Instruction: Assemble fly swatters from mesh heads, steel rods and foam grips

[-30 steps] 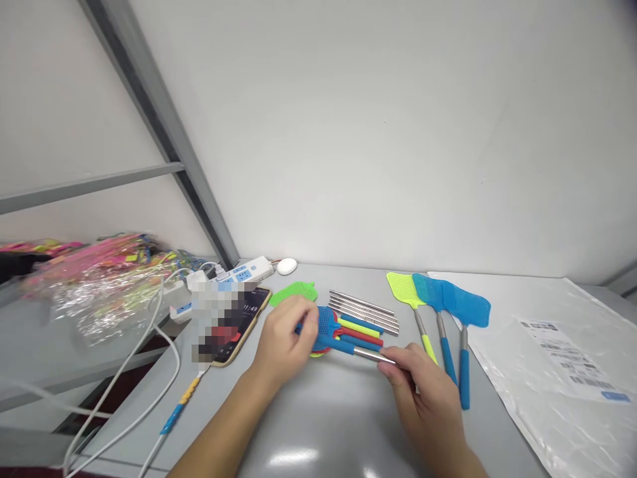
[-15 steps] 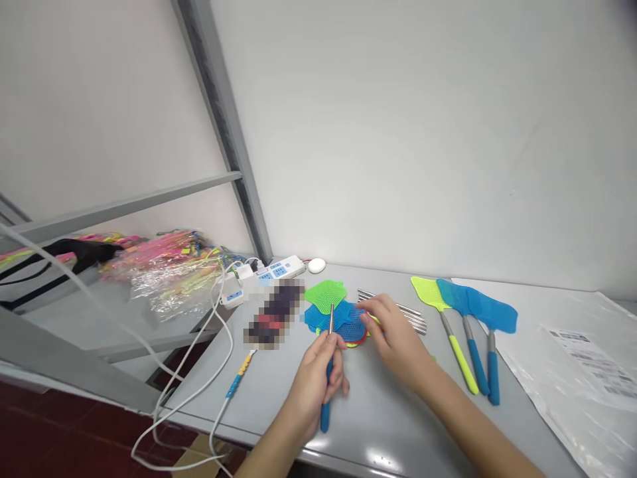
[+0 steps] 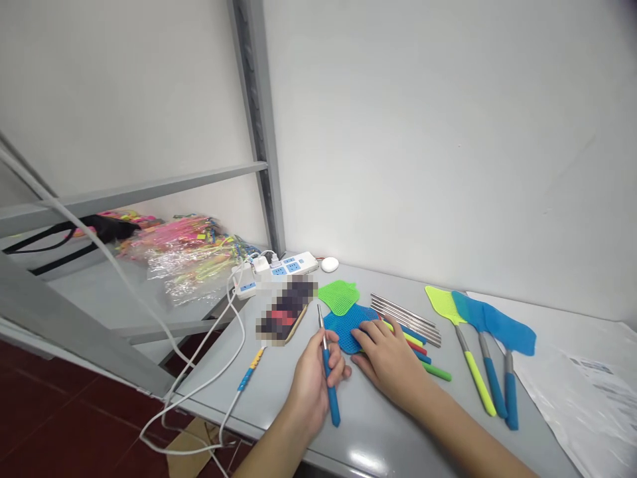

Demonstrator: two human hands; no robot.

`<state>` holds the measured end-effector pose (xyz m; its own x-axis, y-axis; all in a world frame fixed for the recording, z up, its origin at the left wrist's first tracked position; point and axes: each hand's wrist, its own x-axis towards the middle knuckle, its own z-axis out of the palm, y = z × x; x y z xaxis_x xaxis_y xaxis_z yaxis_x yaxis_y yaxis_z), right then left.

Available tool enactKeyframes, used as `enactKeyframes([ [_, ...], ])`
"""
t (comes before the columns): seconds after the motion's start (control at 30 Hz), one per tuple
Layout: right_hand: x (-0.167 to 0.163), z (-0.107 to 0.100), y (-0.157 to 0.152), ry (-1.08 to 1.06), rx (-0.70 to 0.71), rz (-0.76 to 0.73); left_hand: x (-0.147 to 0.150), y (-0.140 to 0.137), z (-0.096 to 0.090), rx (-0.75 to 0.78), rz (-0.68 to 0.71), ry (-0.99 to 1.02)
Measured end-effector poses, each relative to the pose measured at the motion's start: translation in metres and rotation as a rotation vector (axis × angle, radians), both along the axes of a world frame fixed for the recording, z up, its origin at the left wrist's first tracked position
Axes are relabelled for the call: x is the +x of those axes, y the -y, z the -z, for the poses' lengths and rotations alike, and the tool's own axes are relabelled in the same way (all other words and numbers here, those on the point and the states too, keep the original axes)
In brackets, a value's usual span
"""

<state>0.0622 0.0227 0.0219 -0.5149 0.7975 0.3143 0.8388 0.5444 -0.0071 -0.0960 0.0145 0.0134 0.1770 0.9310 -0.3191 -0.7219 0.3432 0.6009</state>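
Our right hand (image 3: 393, 362) has come down since half a second ago from above the pile onto its dark blue mesh swatter heads (image 3: 344, 326), fingers bent over them; we cannot tell whether it pinches anything. Beneath everything lies the smooth grey surface (image 3: 375, 435), with a large white plastic bag (image 3: 552, 382) spread on its right side. Just left of the bag, partly overlapping it, we see one yellow-green and two blue long-handled swatters (image 3: 485, 332) side by side, their heads overlapping. Toward the far left are a white power strip with blue sockets (image 3: 294, 265) and, nearer us, a phone in a yellowish case (image 3: 283, 313). Beside the phone, a bright green mesh head (image 3: 340, 297) meets the blue ones. Thin silvery metal rods (image 3: 405, 318) lie behind our right hand. Our left hand (image 3: 311, 385) grips a slim blue handle with a metal shaft (image 3: 333, 405), its tip pointing away from us.
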Motion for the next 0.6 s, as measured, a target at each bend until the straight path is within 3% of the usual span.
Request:
enactKeyframes([
  [0.23, 0.021, -0.010, 0.020, 0.014, 0.091, 0.034, 0.004, -0.007, -0.009, 0.004, 0.026, 0.056],
  [0.4, 0.049, -0.041, 0.033, -0.188, 0.253, 0.227, 0.019, -0.031, -0.047, 0.056, 0.426, 0.329],
  [0.5, 0.087, -0.063, 0.030, -0.497, 0.133, 0.377, 0.045, -0.046, -0.068, 0.116, 0.495, 0.459],
  [0.6, 0.129, -0.080, 0.019, -0.956, -0.144, 0.450, 0.084, -0.057, -0.072, 0.130, 0.655, 0.462],
])
